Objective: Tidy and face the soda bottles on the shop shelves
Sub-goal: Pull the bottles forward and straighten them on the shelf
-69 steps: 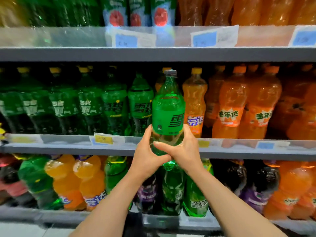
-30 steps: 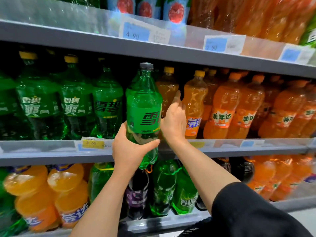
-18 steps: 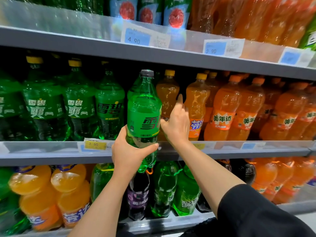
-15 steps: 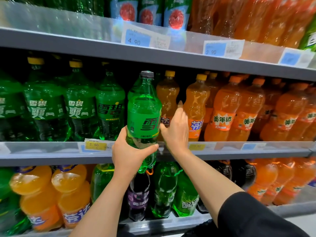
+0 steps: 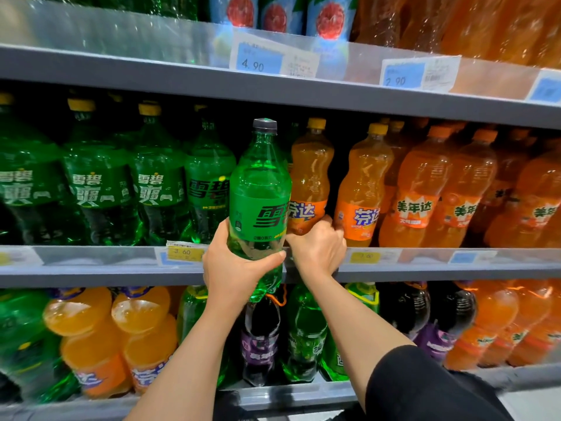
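Observation:
My left hand [image 5: 236, 268] grips the lower body of a large green soda bottle [image 5: 261, 189] with a grey cap, held upright in front of the middle shelf [image 5: 91, 268]. Its label faces me. My right hand [image 5: 317, 246] is curled round the base of an orange soda bottle [image 5: 309, 183] standing at the shelf front, just right of the green one. A second orange bottle with a yellow cap [image 5: 362, 192] stands beside it. Green bottles [image 5: 154, 183] fill the shelf to the left.
Darker orange bottles [image 5: 425, 196] crowd the right of the middle shelf. The upper shelf [image 5: 182, 80] carries price tags [image 5: 258, 62]. On the bottom shelf lie orange [image 5: 79, 323], green [image 5: 303, 329] and purple-labelled bottles [image 5: 261, 338]. A clear lip runs along each shelf edge.
My right hand left the green bottle, reached to the orange bottle with fingers straight, then dropped and curled round its base. My left hand keeps holding the green bottle, shifted left.

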The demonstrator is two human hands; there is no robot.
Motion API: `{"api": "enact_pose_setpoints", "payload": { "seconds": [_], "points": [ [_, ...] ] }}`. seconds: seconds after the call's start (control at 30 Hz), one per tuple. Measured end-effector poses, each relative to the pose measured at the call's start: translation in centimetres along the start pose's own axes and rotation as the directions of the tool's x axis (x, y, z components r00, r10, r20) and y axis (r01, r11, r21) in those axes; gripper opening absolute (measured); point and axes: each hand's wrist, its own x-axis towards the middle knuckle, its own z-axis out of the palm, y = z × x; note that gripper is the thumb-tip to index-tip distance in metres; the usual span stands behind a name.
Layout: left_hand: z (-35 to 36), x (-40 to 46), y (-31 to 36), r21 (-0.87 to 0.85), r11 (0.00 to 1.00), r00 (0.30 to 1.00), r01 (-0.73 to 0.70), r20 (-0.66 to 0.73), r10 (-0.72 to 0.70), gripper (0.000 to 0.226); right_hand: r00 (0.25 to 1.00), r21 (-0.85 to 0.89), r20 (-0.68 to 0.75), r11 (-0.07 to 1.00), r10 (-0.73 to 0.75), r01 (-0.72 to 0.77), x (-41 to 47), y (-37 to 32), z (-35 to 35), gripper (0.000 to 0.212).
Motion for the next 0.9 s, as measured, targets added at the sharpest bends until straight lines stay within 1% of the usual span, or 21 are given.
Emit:
{"api": "enact_pose_setpoints", "payload": {
  "seconds": [0.1, 0.27, 0.33, 0.43, 0.63, 0.9],
  "points": [
    [0.1, 0.0, 0.0, -0.013, 1.0, 1.0, 0.01, 0.005, -0.01, 0.076, 1.0, 0.025, 0.009, 1.0, 0.012, -0.012, 0.1, 0.2, -0.1, 0.064],
    [1.3, -0.2, 0.2, -0.058, 0.997, 0.998, 0.047, 0.032, -0.045, 0.08, 1.0, 0.021, 0.02, 1.0, 0.005, -0.005, 0.3, 1.1, -1.1, 0.071],
    [2.0, -0.3, 0.3, -0.072, 0.996, 0.998, 0.047, 0.043, -0.044, 0.086, 0.999, 0.0, 0.035, 1.0, -0.017, 0.017, 0.6, 1.7, -1.8, 0.071],
    [3.2, -0.6, 0.6, -0.048, 0.999, 0.999, 0.024, 0.041, -0.022, 0.1, 0.997, -0.049, 0.064, 0.998, -0.037, 0.04, 1.2, 2.6, -2.9, 0.067],
    [4.8, -0.6, 0.7, -0.083, 0.997, 0.995, -0.004, 0.099, 0.012, 0.084, 0.997, -0.096, 0.059, 0.994, -0.052, 0.058, 2.5, 4.5, -3.9, 0.067],
    [5.5, -0.4, 0.6, -0.132, 0.991, 0.993, -0.014, 0.112, 0.029, 0.078, 1.0, -0.094, -0.005, 0.995, -0.026, 0.026, 3.7, 6.5, -4.1, 0.07]
  ]
}}
